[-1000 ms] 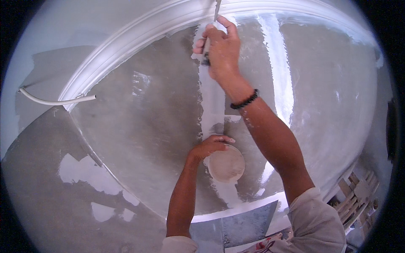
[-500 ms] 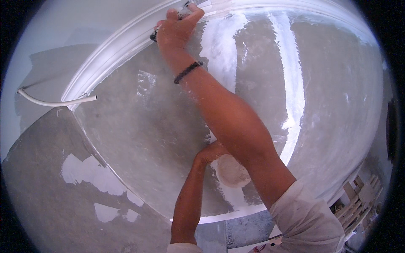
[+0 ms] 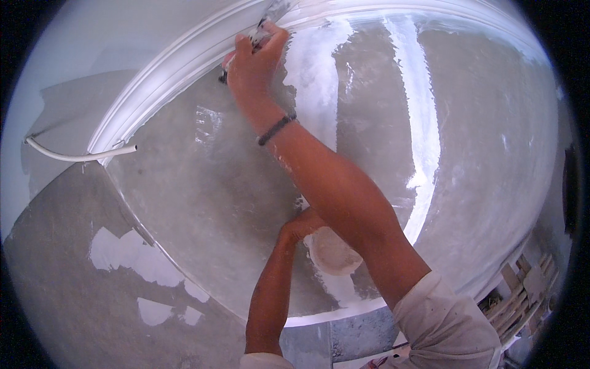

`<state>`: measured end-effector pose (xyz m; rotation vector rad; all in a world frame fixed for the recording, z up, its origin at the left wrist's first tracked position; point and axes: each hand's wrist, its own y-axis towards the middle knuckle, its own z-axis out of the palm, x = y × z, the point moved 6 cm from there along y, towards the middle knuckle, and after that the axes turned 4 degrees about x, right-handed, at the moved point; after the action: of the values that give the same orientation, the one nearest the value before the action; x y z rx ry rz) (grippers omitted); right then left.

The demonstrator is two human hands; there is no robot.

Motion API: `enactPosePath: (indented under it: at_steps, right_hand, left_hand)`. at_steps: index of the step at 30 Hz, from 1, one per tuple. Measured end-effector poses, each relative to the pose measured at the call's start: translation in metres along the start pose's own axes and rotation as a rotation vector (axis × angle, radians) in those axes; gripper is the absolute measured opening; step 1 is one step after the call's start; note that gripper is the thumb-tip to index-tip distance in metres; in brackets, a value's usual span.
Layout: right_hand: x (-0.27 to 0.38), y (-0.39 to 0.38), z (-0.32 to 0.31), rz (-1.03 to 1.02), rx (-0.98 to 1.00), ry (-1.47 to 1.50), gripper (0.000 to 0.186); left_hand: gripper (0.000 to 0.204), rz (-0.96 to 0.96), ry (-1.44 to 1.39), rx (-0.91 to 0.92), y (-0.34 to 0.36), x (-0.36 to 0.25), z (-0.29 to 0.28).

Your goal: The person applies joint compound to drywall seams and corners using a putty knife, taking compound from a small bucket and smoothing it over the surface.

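My right arm crosses the view from the lower right, and my right hand is closed around a putty knife. Its blade points up against the white cornice, and the dark handle end pokes out below my fingers. Lower down, my left hand grips the edge of a round, pale bowl in front of the wall. My right forearm hides most of the left fingers and part of the bowl. A dark braided band circles my right wrist.
The grey plastered wall carries two white filler strips. A white conduit sticks out at the left corner. White patches mark the left wall. Wooden slats are stacked at the lower right.
My right hand has moved slightly down with the putty knife, and more of the blade shows above the fingers. My left hand stays at the bowl.
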<state>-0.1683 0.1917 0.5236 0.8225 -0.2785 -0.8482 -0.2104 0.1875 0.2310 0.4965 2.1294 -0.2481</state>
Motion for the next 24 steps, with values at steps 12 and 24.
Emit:
enactPosePath:
  at_steps: [12,24]
  right_hand:
    - [0.026,0.009,-0.043,-0.006,-0.003,-0.019,0.039]
    - [0.013,0.002,-0.001,-0.056,-0.006,-0.079,0.038]
  left_hand:
    - [0.079,0.004,-0.085,0.044,0.008,0.018,-0.001]
    - [0.092,0.047,-0.070,-0.001,0.003,-0.004,0.001]
